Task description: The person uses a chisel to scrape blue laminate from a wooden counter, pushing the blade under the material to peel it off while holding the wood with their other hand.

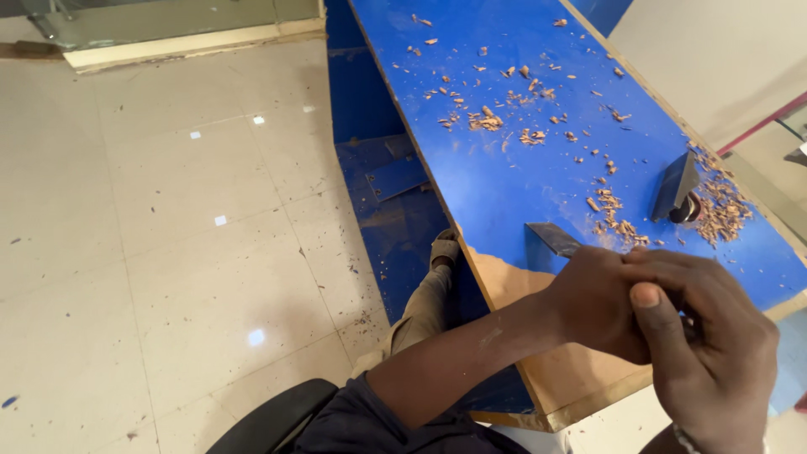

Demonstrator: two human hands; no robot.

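1. Both hands, left w/ right, clasp one scraper blade on blue board, at the bare-wood edge;
2. Risk: blade may slip, gouge wood or cut fingers; chips lie near.

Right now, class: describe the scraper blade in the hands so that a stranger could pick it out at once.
Find the long blue board strewn with brown chips. At its near end, where blue gives way to bare brown, the left hand and right hand meet. The blade juts from the left hand: flat, dark and grey-edged, unlike the upright dark tool standing alone further right.
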